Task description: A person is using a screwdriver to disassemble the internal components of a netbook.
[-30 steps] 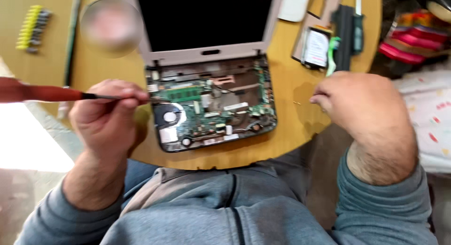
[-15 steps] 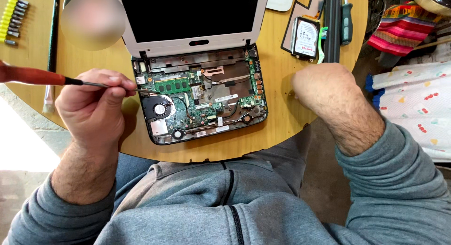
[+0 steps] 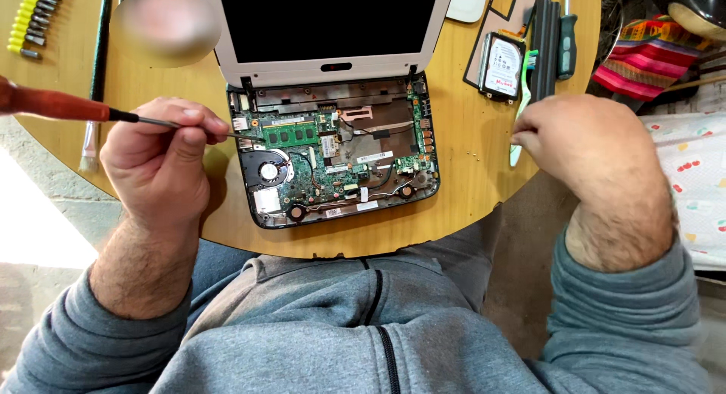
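An opened small laptop (image 3: 336, 167) lies on a round wooden table (image 3: 469, 175), its green circuit board, fan and memory stick exposed, its dark screen tilted back. My left hand (image 3: 162, 163) grips a screwdriver (image 3: 53, 105) with a red-orange handle; the thin shaft points right, its tip at the board's upper left corner. My right hand (image 3: 578, 141) hovers curled at the table's right edge, fingers pinched together; what they pinch is too small to tell. It is near a green-and-white toothbrush (image 3: 522, 99).
A bare hard drive (image 3: 503, 65), a black battery bar (image 3: 546, 42) and a dark-handled screwdriver (image 3: 567, 35) lie at the back right. Yellow screwdriver bits (image 3: 30, 20) sit back left beside a brush (image 3: 94, 84). Striped cloth (image 3: 643, 61) lies off the table, right.
The view has shifted and tightened on the laptop. My right hand has moved rightwards, away from the laptop toward the toothbrush. My left hand keeps the screwdriver at the board's left corner.
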